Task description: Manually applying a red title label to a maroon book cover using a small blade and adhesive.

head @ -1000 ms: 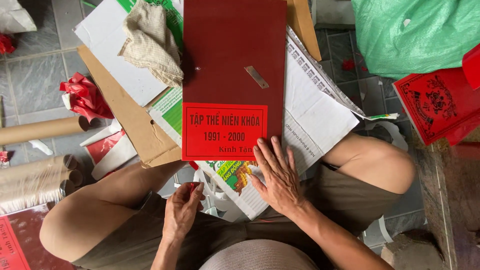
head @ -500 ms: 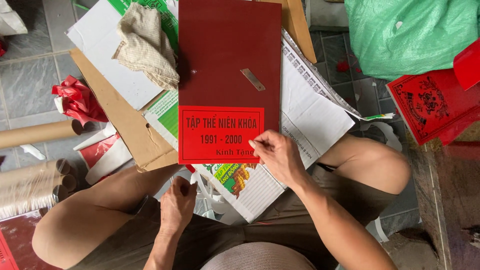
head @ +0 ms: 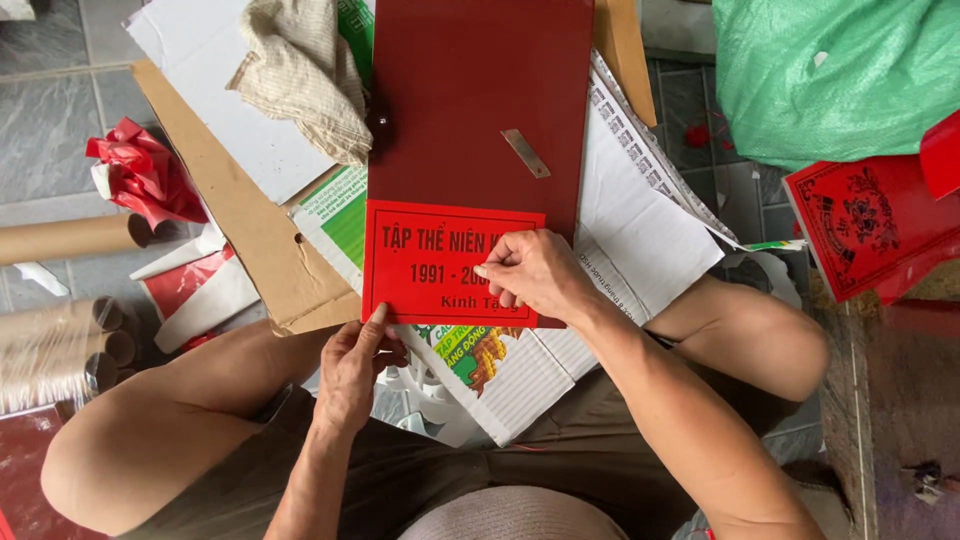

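The right hand (head: 535, 275) has slid inward since a second ago and now lies on the red label (head: 450, 262), fingers curled and pressing it flat onto the dark red board (head: 480, 100). The left hand (head: 352, 365) has risen to the label's lower left corner, thumb touching the edge, gripping nothing. So the label looks seated at the board's near end. No open container shows; a green sack (head: 840, 70) lies right of the board, contents hidden.
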